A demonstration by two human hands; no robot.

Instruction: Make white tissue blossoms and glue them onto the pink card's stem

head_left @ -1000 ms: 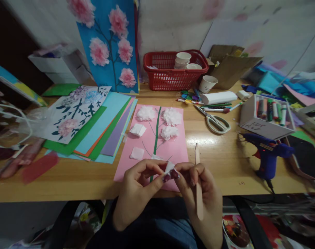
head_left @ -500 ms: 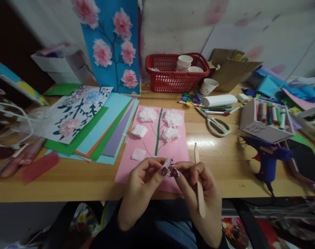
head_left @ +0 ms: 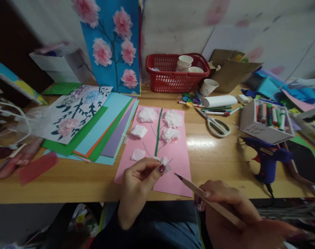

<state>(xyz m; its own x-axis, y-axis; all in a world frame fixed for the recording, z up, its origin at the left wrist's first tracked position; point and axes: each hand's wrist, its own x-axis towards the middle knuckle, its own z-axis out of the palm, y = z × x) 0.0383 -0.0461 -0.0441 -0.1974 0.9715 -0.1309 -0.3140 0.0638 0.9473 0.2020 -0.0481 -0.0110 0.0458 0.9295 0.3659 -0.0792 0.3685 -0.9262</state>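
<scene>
My left hand [head_left: 139, 188] pinches a small piece of white tissue paper [head_left: 166, 165] between thumb and fingers, just above the lower part of a pink sheet [head_left: 180, 155]. A flat wooden craft stick [head_left: 190, 185] with a dark pointed tip is held in my right hand [head_left: 232, 211], its tip aimed left at the tissue but apart from it. On the sheet are a green stem [head_left: 158, 133], several fluffy white paper flowers [head_left: 173, 118], a small stack of white tissue [head_left: 139, 131] and a single white square [head_left: 138, 154].
A blue glue gun [head_left: 267, 157] stands at right, near a marker box [head_left: 253, 119]. Scissors [head_left: 216, 126] lie right of the sheet. Behind are a red basket [head_left: 170, 81] and a paper cup [head_left: 208, 87]. Coloured papers [head_left: 116, 138] spread left, below a blue flower picture [head_left: 105, 77].
My right hand has drawn away from the tissue, down and to the right, and the stick now points toward the left hand. My left hand keeps the tissue nearly in place.
</scene>
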